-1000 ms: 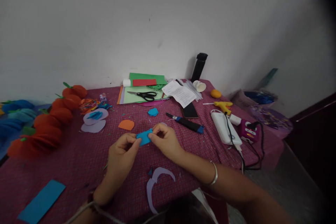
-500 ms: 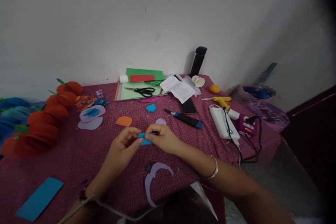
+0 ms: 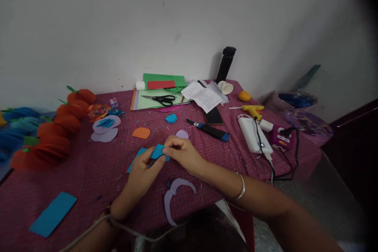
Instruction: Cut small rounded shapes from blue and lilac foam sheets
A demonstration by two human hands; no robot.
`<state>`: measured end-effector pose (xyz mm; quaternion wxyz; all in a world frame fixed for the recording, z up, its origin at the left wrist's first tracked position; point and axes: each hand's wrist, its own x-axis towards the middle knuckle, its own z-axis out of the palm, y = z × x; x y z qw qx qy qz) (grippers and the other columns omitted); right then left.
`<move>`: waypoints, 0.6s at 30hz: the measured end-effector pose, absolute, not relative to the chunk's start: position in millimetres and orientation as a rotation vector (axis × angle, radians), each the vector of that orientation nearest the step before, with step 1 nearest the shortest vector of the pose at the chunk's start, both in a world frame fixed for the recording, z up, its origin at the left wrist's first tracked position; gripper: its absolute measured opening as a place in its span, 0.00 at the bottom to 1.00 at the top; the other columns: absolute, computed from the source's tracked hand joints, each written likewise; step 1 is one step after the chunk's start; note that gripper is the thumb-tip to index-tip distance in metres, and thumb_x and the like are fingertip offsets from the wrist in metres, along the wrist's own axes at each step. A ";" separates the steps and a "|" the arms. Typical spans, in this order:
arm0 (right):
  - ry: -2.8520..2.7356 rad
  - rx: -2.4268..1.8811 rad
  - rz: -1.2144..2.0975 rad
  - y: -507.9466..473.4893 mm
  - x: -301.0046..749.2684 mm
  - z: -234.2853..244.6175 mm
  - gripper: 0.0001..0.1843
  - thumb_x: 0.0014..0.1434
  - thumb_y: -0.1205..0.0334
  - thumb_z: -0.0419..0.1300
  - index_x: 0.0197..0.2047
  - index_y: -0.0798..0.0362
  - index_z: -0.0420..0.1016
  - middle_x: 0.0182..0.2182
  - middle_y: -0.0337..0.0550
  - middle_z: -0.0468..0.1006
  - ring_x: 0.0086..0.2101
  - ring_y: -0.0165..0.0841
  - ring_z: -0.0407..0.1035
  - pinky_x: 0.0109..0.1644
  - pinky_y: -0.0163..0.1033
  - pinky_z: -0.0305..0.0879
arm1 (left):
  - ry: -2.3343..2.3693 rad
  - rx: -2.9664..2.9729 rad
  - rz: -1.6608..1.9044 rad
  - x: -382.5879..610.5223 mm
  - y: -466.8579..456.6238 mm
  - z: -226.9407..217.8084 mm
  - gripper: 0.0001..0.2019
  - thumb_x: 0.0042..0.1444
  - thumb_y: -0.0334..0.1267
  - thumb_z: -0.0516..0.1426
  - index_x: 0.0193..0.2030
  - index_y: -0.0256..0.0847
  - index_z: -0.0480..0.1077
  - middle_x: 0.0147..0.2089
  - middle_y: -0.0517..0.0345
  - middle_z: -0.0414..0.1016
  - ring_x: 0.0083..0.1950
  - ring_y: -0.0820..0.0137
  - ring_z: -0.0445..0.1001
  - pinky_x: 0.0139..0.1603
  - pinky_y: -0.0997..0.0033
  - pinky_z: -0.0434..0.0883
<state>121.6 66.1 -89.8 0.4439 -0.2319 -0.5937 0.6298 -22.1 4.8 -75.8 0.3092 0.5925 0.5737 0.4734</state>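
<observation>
Both hands pinch the blue paper strip (image 3: pixel 153 153): left hand (image 3: pixel 144 169) underneath, right hand (image 3: pixel 183 153) apparently folding; strip trails leftward.

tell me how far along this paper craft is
Done, by the look of it: a row of orange paper pumpkins sits finished at far left, and a lilac offcut shows cutting has happened. In hand: the left hand and right hand both pinch a blue paper piece, apparently folding it. Left: the blue strip lies flat, and the orange cutout and lilac cutout lie loose.
</observation>
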 end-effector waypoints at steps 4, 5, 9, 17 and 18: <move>-1.456 -0.590 1.548 67.0 123.0 -88.8 0.12 0.52 0.54 0.66 0.25 0.52 0.73 0.26 0.36 0.69 0.29 0.29 0.63 0.34 0.36 0.61 | 1.511 1.575 1.162 -19.6 6.3 -77.5 0.13 0.52 0.42 0.57 0.21 0.41 0.73 0.21 0.62 0.71 0.25 0.69 0.67 0.29 0.71 0.63; -1.448 -0.599 1.563 67.6 123.1 -88.8 0.11 0.52 0.55 0.66 0.26 0.52 0.73 0.26 0.36 0.69 0.28 0.29 0.63 0.33 0.36 0.61 | 1.524 1.583 1.155 -19.6 6.3 -77.6 0.13 0.52 0.42 0.57 0.20 0.41 0.73 0.21 0.62 0.70 0.25 0.69 0.66 0.29 0.71 0.63; -1.492 -0.641 1.575 69.7 123.0 -87.6 0.09 0.53 0.57 0.64 0.27 0.52 0.72 0.24 0.35 0.70 0.27 0.29 0.62 0.33 0.36 0.59 | 1.571 1.600 1.174 -23.4 5.5 -75.6 0.12 0.52 0.42 0.58 0.20 0.41 0.68 0.20 0.65 0.63 0.25 0.72 0.61 0.28 0.72 0.59; -1.587 -0.645 1.701 63.1 119.1 -88.6 0.09 0.50 0.63 0.65 0.26 0.53 0.69 0.21 0.31 0.67 0.24 0.26 0.59 0.30 0.33 0.57 | 1.621 1.773 1.195 -34.6 1.0 -70.1 0.16 0.58 0.41 0.52 0.20 0.42 0.60 0.19 0.67 0.54 0.21 0.74 0.56 0.23 0.72 0.55; -1.589 -0.629 1.764 62.5 118.1 -89.9 0.10 0.50 0.63 0.66 0.26 0.54 0.68 0.21 0.31 0.67 0.24 0.26 0.60 0.29 0.33 0.57 | 1.638 1.811 1.219 -35.4 0.5 -70.2 0.16 0.58 0.41 0.52 0.20 0.42 0.60 0.19 0.67 0.54 0.21 0.74 0.56 0.23 0.72 0.55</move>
